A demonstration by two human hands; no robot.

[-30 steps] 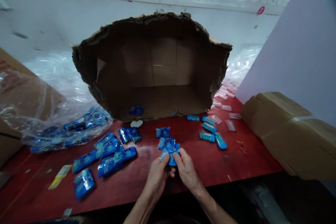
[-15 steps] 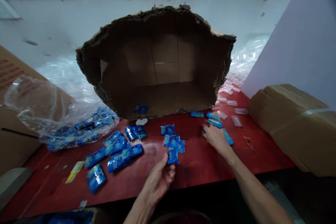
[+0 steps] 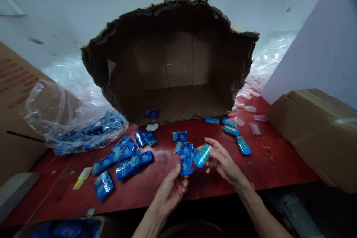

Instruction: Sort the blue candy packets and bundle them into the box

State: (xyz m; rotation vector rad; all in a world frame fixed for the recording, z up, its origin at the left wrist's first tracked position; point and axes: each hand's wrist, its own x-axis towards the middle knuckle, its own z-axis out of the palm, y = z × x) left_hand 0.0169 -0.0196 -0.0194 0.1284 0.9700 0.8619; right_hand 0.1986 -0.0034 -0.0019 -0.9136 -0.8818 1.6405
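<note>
My left hand (image 3: 172,190) pinches a small blue printed packet (image 3: 186,166) between thumb and fingers, near the table's front edge. Just to its right, my right hand (image 3: 221,160) holds a small clear case of blue-green beads (image 3: 202,156), tilted, its lower end close to the packet. Beyond the left hand lie a few loose blue packets (image 3: 180,136), some overlapping. Several similar bead-filled cases (image 3: 244,145) rest on the red table to the right of and behind my right hand.
A torn-open cardboard box (image 3: 180,102) stands at the back. Blue packets (image 3: 126,152) lie at left, by a clear plastic bag (image 3: 80,137). Empty clear plastic cases (image 3: 255,128) are scattered at right beside a closed carton (image 3: 312,134). The red table (image 3: 156,189) ends in front.
My right hand has picked up a bead case from the right and carried it left, close to the packet in my left hand. The left hand keeps its pinch. The view has shifted slightly.
</note>
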